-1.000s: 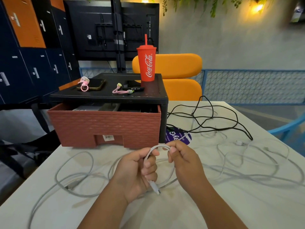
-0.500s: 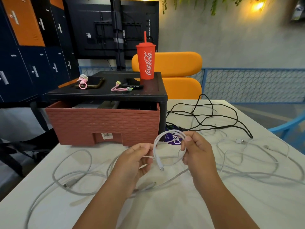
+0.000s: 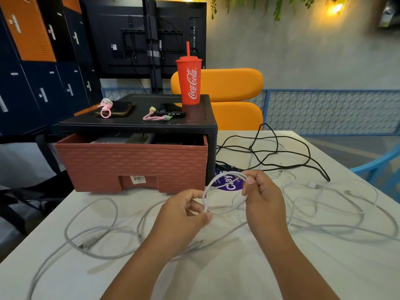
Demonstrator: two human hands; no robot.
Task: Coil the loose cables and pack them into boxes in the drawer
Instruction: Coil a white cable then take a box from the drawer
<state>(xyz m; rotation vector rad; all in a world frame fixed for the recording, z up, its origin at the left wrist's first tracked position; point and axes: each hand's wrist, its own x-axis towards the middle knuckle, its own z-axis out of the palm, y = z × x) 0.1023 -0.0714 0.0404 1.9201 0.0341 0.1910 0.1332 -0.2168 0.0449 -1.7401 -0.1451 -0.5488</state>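
Currently: white cable [image 3: 207, 190] is held just above the table [image 3: 238, 273], in front of the open drawer [image 3: 129, 163], as a small loop. Left hand [image 3: 184, 213] pinches the loop's lower left side; right hand [image 3: 263, 195] pinches its top right. Judgement: light, limp, smooth jacket, so the turns will likely spring apart. Best hold is where turns overlap, not at the plugs.

Red cup [image 3: 190, 82] – "Coca-Cola" script; purple sticker [image 3: 229, 182] on table – partial "Clay", rest unreadable.
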